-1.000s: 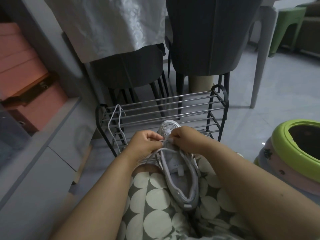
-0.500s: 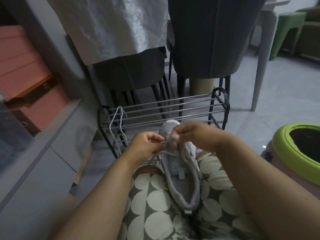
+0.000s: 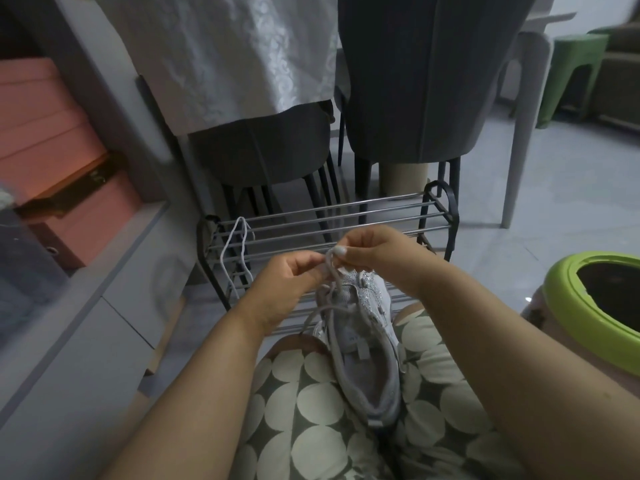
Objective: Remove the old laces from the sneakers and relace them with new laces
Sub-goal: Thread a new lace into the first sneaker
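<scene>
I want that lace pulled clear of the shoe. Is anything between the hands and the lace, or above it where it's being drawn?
Nothing visible: the right hand and left hand both pinch the grey lace directly above the grey mesh sneaker.

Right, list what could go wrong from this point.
1. The sneaker only rests on the lap while both the left hand and right hand pull the lace upward; it may tip or slide off.
2. The white lace draped loosely on the shoe rack could slip through the bars.
</scene>
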